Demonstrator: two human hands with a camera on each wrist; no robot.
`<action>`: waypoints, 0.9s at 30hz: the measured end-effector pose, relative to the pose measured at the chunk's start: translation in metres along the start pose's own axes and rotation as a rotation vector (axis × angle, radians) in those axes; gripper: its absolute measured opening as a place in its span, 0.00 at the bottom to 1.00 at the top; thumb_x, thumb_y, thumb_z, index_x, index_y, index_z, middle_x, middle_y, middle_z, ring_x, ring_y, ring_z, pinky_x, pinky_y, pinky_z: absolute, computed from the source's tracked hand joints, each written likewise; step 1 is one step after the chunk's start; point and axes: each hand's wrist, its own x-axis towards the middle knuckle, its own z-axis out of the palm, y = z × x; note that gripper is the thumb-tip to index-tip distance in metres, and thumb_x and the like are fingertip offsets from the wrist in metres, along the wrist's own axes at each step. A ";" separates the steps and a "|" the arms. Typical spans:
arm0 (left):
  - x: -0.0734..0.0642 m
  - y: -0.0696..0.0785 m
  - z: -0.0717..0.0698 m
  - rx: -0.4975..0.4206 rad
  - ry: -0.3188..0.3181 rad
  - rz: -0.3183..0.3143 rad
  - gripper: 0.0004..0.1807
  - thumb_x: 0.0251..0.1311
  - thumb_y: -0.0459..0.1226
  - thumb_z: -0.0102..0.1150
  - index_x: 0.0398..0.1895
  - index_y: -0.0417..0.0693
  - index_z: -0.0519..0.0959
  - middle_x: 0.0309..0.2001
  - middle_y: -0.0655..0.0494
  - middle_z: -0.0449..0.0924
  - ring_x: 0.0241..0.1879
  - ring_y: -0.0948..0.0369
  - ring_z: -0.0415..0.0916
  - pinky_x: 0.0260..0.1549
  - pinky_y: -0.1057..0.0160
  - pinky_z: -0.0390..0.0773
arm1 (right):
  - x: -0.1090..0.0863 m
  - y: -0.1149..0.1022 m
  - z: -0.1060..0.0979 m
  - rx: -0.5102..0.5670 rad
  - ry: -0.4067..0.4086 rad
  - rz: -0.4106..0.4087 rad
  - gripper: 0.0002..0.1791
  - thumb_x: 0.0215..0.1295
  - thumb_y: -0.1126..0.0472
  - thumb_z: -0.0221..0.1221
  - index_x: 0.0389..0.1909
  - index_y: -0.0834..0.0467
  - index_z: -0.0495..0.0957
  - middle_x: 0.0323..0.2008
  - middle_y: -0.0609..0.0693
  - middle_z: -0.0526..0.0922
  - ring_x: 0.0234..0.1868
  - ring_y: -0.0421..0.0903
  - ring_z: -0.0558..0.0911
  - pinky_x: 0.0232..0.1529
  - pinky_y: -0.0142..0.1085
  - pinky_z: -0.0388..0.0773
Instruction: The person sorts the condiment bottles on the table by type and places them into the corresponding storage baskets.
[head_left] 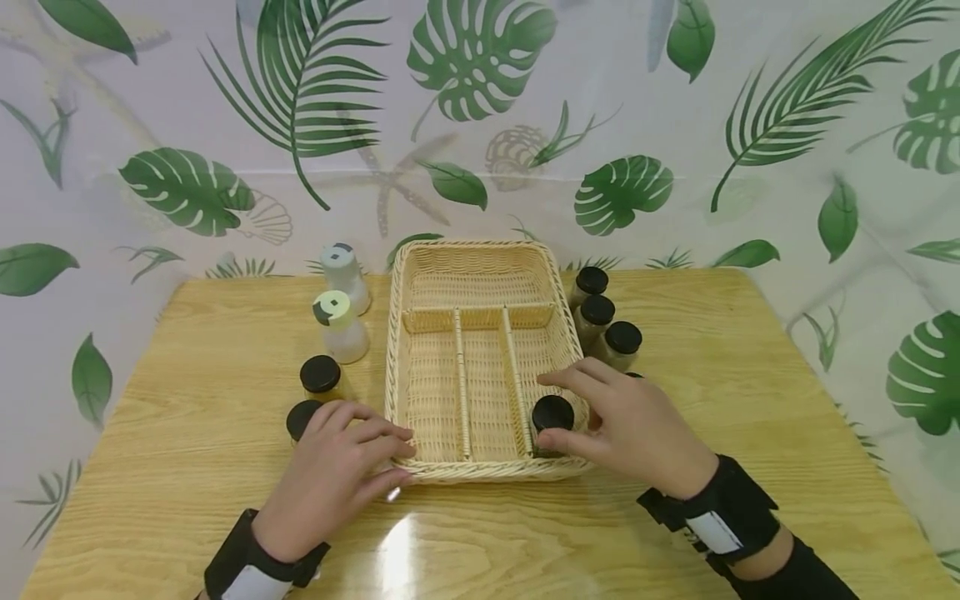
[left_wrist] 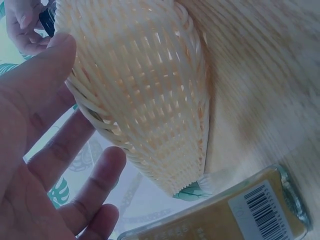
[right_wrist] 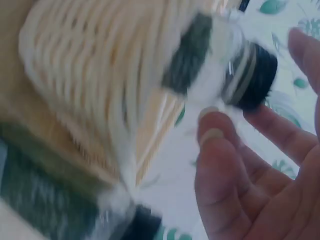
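Note:
A woven basket (head_left: 467, 392) with dividers lies in the middle of the wooden table. At its front left corner my left hand (head_left: 337, 467) holds the rim, with the thumb (left_wrist: 62, 47) on the near side and fingers reaching over to the inside. In the front right compartment stands a glass jar (right_wrist: 212, 60) with a black lid (head_left: 552, 412) and dark green contents. Around this jar my right hand (head_left: 622, 417) is spread, thumb right by the lid and index finger stretched out past it. The right wrist view is blurred.
Along the basket's right side stand several black-lidded jars (head_left: 622, 337). On the left are two black-lidded jars, the nearer (head_left: 302, 419) partly behind my left hand, plus two pale-topped shakers (head_left: 345, 333) farther back. A leaf-patterned cloth (head_left: 480, 150) hangs behind the table (head_left: 225, 375).

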 end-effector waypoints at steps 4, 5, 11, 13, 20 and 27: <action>0.000 0.000 -0.001 0.000 0.005 0.003 0.09 0.51 0.52 0.66 0.33 0.63 0.84 0.43 0.70 0.80 0.44 0.60 0.69 0.50 0.51 0.65 | -0.005 0.015 -0.016 -0.055 0.017 0.035 0.28 0.57 0.35 0.59 0.55 0.45 0.76 0.43 0.41 0.74 0.16 0.31 0.65 0.17 0.30 0.67; 0.000 0.000 -0.001 -0.001 0.004 0.003 0.09 0.51 0.52 0.66 0.33 0.63 0.84 0.43 0.70 0.80 0.44 0.60 0.69 0.49 0.51 0.65 | -0.006 0.019 -0.020 -0.070 0.019 0.039 0.26 0.57 0.36 0.60 0.53 0.45 0.77 0.42 0.41 0.74 0.17 0.32 0.66 0.17 0.31 0.68; 0.000 0.000 -0.003 -0.004 0.006 0.007 0.10 0.52 0.53 0.65 0.33 0.62 0.84 0.44 0.69 0.80 0.44 0.60 0.69 0.49 0.50 0.65 | -0.017 0.041 -0.029 -0.107 -0.044 0.094 0.17 0.56 0.47 0.65 0.46 0.46 0.80 0.42 0.44 0.76 0.23 0.35 0.73 0.22 0.34 0.71; -0.001 0.000 -0.003 -0.004 0.006 0.009 0.10 0.52 0.53 0.66 0.33 0.62 0.84 0.44 0.70 0.80 0.44 0.60 0.69 0.49 0.51 0.65 | -0.020 0.045 -0.028 -0.109 -0.084 0.113 0.18 0.56 0.47 0.65 0.47 0.47 0.79 0.43 0.45 0.76 0.24 0.37 0.73 0.23 0.35 0.72; 0.000 -0.001 -0.002 0.000 0.007 0.007 0.10 0.51 0.53 0.66 0.33 0.63 0.85 0.44 0.70 0.80 0.45 0.61 0.68 0.49 0.51 0.65 | -0.023 0.053 -0.018 -0.088 -0.123 0.129 0.22 0.55 0.50 0.66 0.51 0.52 0.77 0.47 0.48 0.78 0.41 0.47 0.79 0.36 0.45 0.78; 0.000 0.000 -0.001 -0.009 0.018 0.008 0.09 0.51 0.52 0.67 0.33 0.63 0.85 0.43 0.71 0.80 0.44 0.61 0.68 0.49 0.50 0.66 | -0.025 0.055 -0.015 -0.077 -0.135 0.157 0.22 0.55 0.53 0.66 0.51 0.52 0.77 0.44 0.47 0.75 0.30 0.41 0.75 0.28 0.38 0.74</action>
